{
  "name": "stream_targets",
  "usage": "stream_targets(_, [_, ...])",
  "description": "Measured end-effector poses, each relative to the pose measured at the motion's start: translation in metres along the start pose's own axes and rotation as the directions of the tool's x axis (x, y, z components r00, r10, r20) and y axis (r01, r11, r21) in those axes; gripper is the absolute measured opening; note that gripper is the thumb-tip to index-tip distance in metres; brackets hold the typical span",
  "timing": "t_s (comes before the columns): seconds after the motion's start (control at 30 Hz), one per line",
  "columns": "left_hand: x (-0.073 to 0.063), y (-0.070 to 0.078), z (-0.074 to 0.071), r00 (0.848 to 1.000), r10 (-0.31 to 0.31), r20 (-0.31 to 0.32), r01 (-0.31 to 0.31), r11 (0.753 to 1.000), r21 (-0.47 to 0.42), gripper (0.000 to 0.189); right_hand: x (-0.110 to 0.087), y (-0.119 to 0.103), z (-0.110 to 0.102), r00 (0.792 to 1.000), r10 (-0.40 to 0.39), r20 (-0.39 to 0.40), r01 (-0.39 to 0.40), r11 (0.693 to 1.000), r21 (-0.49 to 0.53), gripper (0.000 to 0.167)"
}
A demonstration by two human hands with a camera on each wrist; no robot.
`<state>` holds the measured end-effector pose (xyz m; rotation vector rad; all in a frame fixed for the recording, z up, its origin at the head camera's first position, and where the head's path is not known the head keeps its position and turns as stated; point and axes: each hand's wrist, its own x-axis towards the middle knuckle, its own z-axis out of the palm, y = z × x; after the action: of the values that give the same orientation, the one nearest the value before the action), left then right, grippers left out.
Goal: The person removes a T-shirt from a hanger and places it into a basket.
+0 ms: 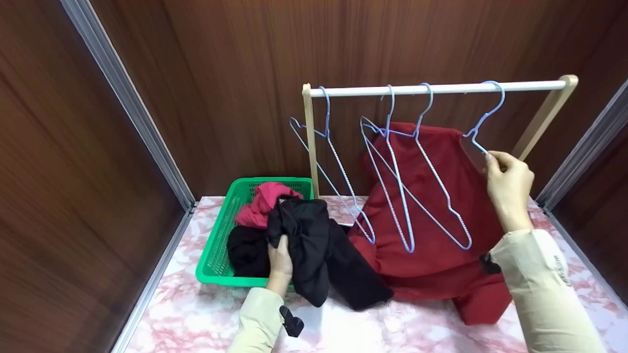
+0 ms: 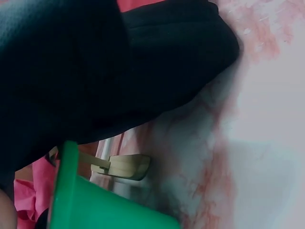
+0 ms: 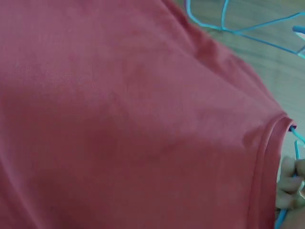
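Observation:
My left hand (image 1: 280, 260) grips a bunched black garment (image 1: 304, 235) at the front right of the green basket (image 1: 211, 264). Part of this black cloth (image 2: 176, 57) hangs past the basket rim in the left wrist view. At the right end of the rail, my right hand (image 1: 510, 184) pinches the wire of a blue hanger (image 1: 483, 120) whose hook is over the rail. The other arm of that hanger goes into the neckline of a red garment (image 1: 431, 196). The garment's lower part lies on the table. In the right wrist view the red cloth (image 3: 143, 114) covers most of the frame.
A white rail (image 1: 456, 88) on wooden posts holds several blue hangers; three bare ones (image 1: 398, 191) hang left and centre, in front of the red garment. Pink cloth (image 1: 265, 203) and more black cloth (image 1: 248, 252) lie in the basket. Brown panels (image 1: 235, 98) enclose the marbled table (image 1: 181, 314).

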<state>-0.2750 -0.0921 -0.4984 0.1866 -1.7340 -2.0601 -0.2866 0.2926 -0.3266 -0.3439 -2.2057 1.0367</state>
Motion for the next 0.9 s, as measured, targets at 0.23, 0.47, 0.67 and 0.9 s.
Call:
stream_targets(0.23, [0.010,0.016,-0.009,0.998,0.039,-0.043,-0.044,0.991,-0.125,0.051,-0.002,0.000,-0.001,0.998,0.008,-0.060,-0.007,1.000,0.029,0.029])
stream_targets(0.47, [0.027,0.046,-0.017,0.995,-0.030,-0.093,0.012,0.982,-0.188,0.047,-0.001,0.001,-0.002,0.999,0.017,-0.042,-0.015,0.999,0.030,0.030])
stream_targets(0.67, [0.044,0.078,-0.020,0.992,0.011,-0.124,-0.049,0.951,-0.306,0.047,-0.001,0.000,-0.002,0.999,0.030,-0.024,-0.029,0.999,0.028,0.031])
stream_targets(0.9, [0.058,0.107,-0.024,0.978,0.014,-0.207,-0.103,0.898,-0.427,0.034,0.001,0.000,-0.002,0.999,0.047,-0.016,-0.047,0.999,0.028,0.031])
